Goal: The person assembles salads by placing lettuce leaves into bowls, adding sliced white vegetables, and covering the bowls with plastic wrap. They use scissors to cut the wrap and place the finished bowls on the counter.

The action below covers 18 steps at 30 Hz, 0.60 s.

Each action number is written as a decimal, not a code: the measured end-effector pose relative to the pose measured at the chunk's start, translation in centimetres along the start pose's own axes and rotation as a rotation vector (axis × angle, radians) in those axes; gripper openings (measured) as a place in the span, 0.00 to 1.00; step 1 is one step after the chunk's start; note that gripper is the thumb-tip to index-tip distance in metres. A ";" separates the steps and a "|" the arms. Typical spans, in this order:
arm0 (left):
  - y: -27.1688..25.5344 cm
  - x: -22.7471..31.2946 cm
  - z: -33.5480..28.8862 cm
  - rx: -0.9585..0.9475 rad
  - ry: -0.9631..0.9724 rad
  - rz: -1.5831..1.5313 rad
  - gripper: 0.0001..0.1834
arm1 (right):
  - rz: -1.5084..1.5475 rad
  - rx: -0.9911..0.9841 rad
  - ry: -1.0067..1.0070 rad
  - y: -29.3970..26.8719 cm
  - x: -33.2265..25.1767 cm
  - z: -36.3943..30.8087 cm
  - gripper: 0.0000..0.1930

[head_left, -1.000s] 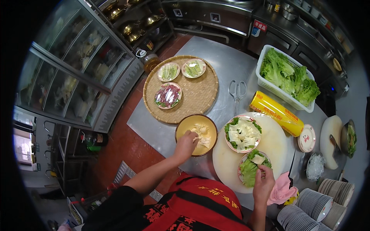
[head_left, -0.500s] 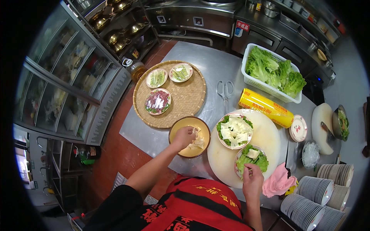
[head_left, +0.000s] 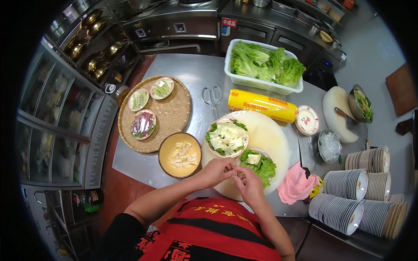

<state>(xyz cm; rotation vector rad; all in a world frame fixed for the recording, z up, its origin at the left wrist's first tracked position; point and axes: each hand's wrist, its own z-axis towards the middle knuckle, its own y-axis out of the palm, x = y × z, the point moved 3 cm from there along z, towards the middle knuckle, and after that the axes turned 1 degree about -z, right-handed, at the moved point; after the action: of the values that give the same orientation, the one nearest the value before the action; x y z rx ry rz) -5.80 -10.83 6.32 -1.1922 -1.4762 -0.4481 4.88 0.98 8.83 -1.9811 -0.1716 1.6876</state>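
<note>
The left hand [head_left: 220, 169] and the right hand [head_left: 251, 185] meet at their fingertips, and both seem to pinch one small pale piece [head_left: 235, 173] between them; the fingers cover most of it, so its long axis cannot be told. The piece is at the near left edge of the lettuce plate [head_left: 262, 152], whose green leaf [head_left: 264, 169] stretches from upper left to lower right, with one pale square [head_left: 253, 159] lying on it. To this leaf the right hand is the nearer one, and its fingers stand close before it. Directly beyond the fingertips is the filled plate [head_left: 247, 142], covered by pale strips [head_left: 228, 137]. The yellow bowl [head_left: 167, 147], with loose pale bits [head_left: 183, 156] inside, is to the left, beyond the left forearm [head_left: 174, 191]. Both plates rest on the round cutting board [head_left: 278, 148]. The wrap roll [head_left: 262, 105] lies behind them, the scissors [head_left: 212, 98] to its left, and the pink cloth [head_left: 297, 186] is to the right of the board.
</note>
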 end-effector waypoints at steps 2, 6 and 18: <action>1.3 0.3 1.3 -0.008 0.020 -0.084 0.08 | 0.160 0.060 0.140 -0.6 1.7 -1.0 0.13; 4.2 1.5 4.1 -0.024 0.042 -0.136 0.08 | 0.348 0.314 0.221 -2.3 5.9 -1.8 0.10; 6.0 3.7 10.3 0.211 0.310 0.341 0.04 | -0.266 0.404 0.160 -6.9 7.5 3.3 0.06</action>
<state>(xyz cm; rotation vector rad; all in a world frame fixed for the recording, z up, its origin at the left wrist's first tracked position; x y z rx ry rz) -5.43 1.51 4.56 -1.1205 -1.0036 -0.2240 4.99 11.03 5.11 -1.6951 -0.0292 1.2738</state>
